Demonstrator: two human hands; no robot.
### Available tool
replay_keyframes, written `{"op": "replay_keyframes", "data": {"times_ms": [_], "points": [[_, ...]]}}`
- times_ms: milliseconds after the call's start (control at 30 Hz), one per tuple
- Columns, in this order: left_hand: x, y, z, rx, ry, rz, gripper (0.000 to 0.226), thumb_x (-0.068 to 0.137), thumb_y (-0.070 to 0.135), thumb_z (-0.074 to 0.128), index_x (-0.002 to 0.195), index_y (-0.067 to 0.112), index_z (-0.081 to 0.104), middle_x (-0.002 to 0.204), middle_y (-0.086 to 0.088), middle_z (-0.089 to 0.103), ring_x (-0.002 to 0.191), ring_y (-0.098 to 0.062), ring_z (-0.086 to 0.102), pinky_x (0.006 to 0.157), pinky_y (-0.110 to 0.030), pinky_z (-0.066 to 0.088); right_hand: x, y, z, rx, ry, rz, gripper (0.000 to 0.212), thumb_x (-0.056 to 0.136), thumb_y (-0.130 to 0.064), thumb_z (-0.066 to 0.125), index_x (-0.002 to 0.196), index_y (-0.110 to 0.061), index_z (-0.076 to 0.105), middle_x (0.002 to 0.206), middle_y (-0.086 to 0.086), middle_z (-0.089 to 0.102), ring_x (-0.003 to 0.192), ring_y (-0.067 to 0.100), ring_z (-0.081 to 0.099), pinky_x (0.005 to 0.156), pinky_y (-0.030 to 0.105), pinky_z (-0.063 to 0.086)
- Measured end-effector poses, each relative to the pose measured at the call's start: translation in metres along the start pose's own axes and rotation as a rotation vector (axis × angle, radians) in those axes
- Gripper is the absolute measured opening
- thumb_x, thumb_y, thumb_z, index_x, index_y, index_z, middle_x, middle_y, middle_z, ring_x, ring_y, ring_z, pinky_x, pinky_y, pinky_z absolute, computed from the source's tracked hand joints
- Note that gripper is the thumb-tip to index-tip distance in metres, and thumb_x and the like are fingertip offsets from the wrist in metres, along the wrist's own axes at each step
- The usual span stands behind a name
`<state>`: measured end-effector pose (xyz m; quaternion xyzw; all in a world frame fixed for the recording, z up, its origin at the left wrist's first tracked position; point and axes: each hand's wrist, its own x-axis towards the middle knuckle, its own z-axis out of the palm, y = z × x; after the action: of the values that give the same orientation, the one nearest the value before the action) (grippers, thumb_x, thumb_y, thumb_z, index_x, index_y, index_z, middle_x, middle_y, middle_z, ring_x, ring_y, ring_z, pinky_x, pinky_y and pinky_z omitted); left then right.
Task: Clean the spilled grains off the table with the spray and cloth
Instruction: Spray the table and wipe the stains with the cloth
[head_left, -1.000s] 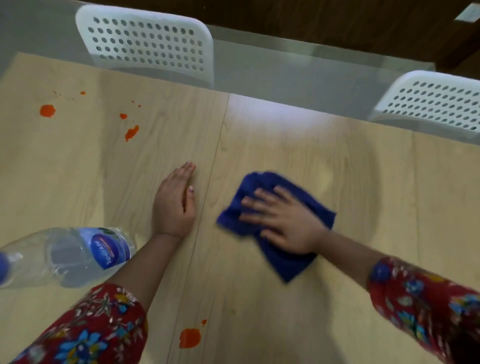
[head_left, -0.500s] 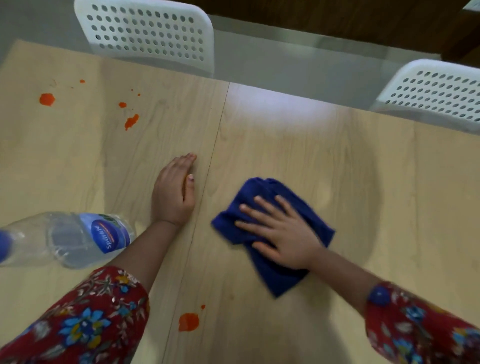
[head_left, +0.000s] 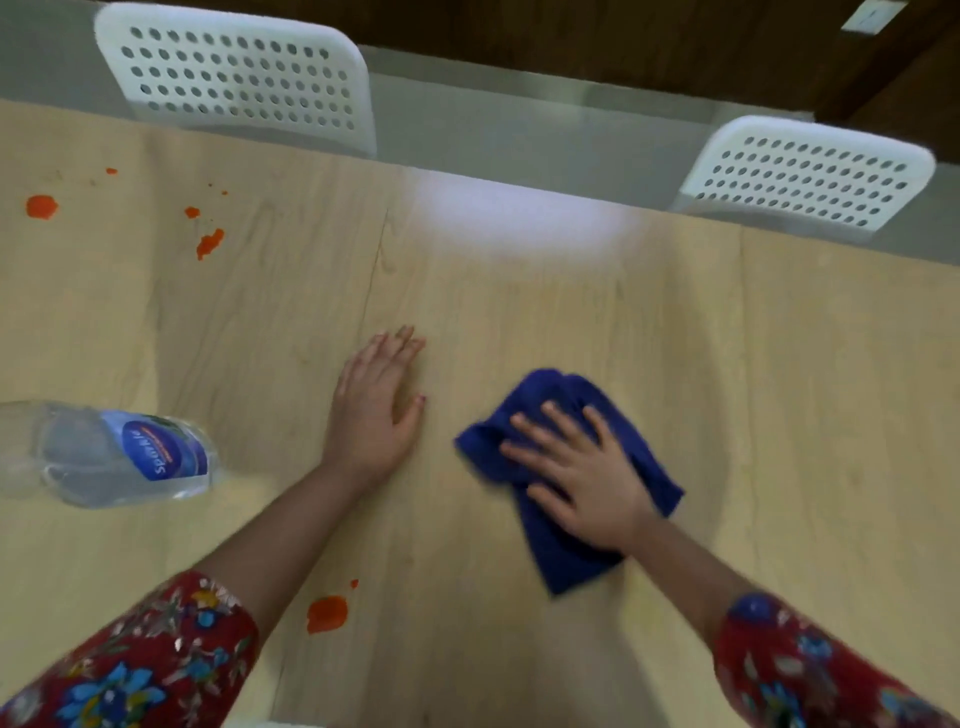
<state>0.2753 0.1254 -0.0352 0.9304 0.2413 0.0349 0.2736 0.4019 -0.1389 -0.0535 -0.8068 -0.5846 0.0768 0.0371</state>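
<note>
Sliding rightward since the earlier frame, the blue cloth (head_left: 563, 561) and the right grip (head_left: 587, 483) on it now sit farther from the tabletop seam (head_left: 376, 260). The left grip (head_left: 371, 415) has crossed from the seam to just right of it.

Nearest, red floral sleeves (head_left: 135, 665) cover both forearms. Between the arms an orange splotch (head_left: 326, 614) lies on the pale wood tabletop (head_left: 779, 389). The right grip lies flat, fingers (head_left: 530, 431) spread and straight, pressing the crumpled cloth against the wood; the cloth shows beyond the fingertips and below the palm, its edges blurred. The left grip rests palm down on bare wood, fingers straight and together, holding nothing, near the cloth but apart from it.

Farther left a clear plastic bottle (head_left: 104, 457) with a blue label lies on its side, its cap end cut off by the frame edge. Beyond it, smaller orange splotches (head_left: 209, 243) dot the far left. Two white perforated chairs (head_left: 234, 73) stand at the far edge.
</note>
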Motion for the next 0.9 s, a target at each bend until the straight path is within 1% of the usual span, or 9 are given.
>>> {"op": "replay_keyframes", "data": {"times_ms": [67, 133, 233, 333, 400, 533, 633, 700, 900], "points": [[-0.012, 0.035, 0.020, -0.047, -0.156, -0.031, 0.079, 0.081, 0.059, 0.028, 0.154, 0.030, 0.015, 0.161, 0.011, 0.007, 0.149, -0.013, 0.003, 0.120, -0.039, 0.004, 0.006, 0.051, -0.006, -0.030, 0.026, 0.211, 0.054, 0.097, -0.051, 0.030, 0.150, -0.043, 0.022, 0.161, -0.015, 0.016, 0.150, 0.019, 0.010, 0.115, 0.059, 0.016], [-0.018, 0.056, 0.037, 0.055, -0.265, -0.060, 0.090, 0.074, 0.072, 0.014, 0.153, 0.034, -0.008, 0.160, 0.012, -0.016, 0.147, -0.016, -0.017, 0.119, -0.042, -0.008, 0.024, 0.084, -0.016, 0.000, 0.040, 0.401, 0.055, 0.098, -0.053, 0.023, 0.152, -0.043, 0.016, 0.161, -0.015, 0.011, 0.151, 0.019, 0.005, 0.116, 0.059, 0.012], [-0.017, 0.063, 0.047, 0.255, -0.334, -0.087, 0.099, 0.064, 0.083, 0.005, 0.146, 0.036, -0.026, 0.152, 0.009, -0.037, 0.141, -0.021, -0.034, 0.115, -0.047, -0.016, 0.033, 0.063, -0.010, 0.007, 0.087, 0.503, 0.057, 0.098, -0.052, 0.024, 0.153, -0.038, 0.019, 0.162, -0.012, 0.011, 0.151, 0.021, 0.005, 0.117, 0.058, 0.008], [-0.013, 0.062, 0.047, 0.280, -0.380, -0.112, 0.105, 0.057, 0.086, 0.007, 0.143, 0.038, -0.029, 0.151, 0.009, -0.038, 0.138, -0.019, -0.037, 0.114, -0.049, -0.016, -0.019, 0.018, 0.001, -0.024, 0.039, 0.295, 0.055, 0.099, -0.050, 0.029, 0.153, -0.040, 0.020, 0.162, -0.015, 0.011, 0.151, 0.020, 0.005, 0.115, 0.065, 0.004], [-0.011, 0.064, 0.047, 0.279, -0.412, -0.109, 0.104, 0.056, 0.087, 0.008, 0.138, 0.040, -0.033, 0.150, 0.010, -0.040, 0.136, -0.019, -0.039, 0.113, -0.049, -0.017, -0.052, 0.024, 0.004, -0.022, 0.006, 0.234, 0.053, 0.099, -0.051, 0.027, 0.151, -0.045, 0.019, 0.161, -0.018, 0.011, 0.151, 0.016, 0.006, 0.112, 0.070, 0.001], [-0.009, 0.063, 0.040, 0.250, -0.483, -0.099, 0.105, 0.056, 0.090, 0.011, 0.136, 0.042, -0.036, 0.146, 0.011, -0.047, 0.134, -0.020, -0.043, 0.112, -0.048, -0.020, -0.031, 0.104, -0.011, 0.002, 0.042, 0.479, 0.052, 0.098, -0.050, 0.026, 0.150, -0.045, 0.024, 0.160, -0.019, 0.015, 0.150, 0.014, 0.011, 0.111, 0.068, 0.008], [-0.007, 0.062, 0.039, 0.251, -0.505, -0.114, 0.108, 0.055, 0.091, 0.014, 0.140, 0.043, -0.033, 0.145, 0.013, -0.048, 0.136, -0.019, -0.042, 0.112, -0.047, -0.020, 0.009, 0.170, -0.026, 0.083, 0.053, 0.705, 0.052, 0.099, -0.050, 0.021, 0.151, -0.044, 0.021, 0.161, -0.018, 0.014, 0.150, 0.013, 0.008, 0.114, 0.065, 0.003], [-0.008, 0.063, 0.039, 0.254, -0.502, -0.119, 0.109, 0.055, 0.092, 0.014, 0.139, 0.044, -0.034, 0.144, 0.014, -0.049, 0.136, -0.019, -0.041, 0.112, -0.047, -0.019, 0.026, 0.194, -0.032, 0.123, 0.063, 0.774, 0.051, 0.101, -0.049, 0.021, 0.152, -0.043, 0.016, 0.162, -0.017, 0.009, 0.150, 0.014, 0.004, 0.116, 0.061, 0.000], [-0.009, 0.066, 0.037, 0.235, -0.484, -0.126, 0.111, 0.055, 0.093, 0.020, 0.142, 0.044, -0.029, 0.147, 0.013, -0.044, 0.137, -0.017, -0.039, 0.113, -0.046, -0.019, -0.017, 0.146, -0.017, 0.128, 0.138, 0.764, 0.055, 0.101, -0.045, 0.021, 0.154, -0.031, 0.021, 0.162, -0.008, 0.013, 0.150, 0.017, 0.012, 0.120, 0.049, 0.012]]}}
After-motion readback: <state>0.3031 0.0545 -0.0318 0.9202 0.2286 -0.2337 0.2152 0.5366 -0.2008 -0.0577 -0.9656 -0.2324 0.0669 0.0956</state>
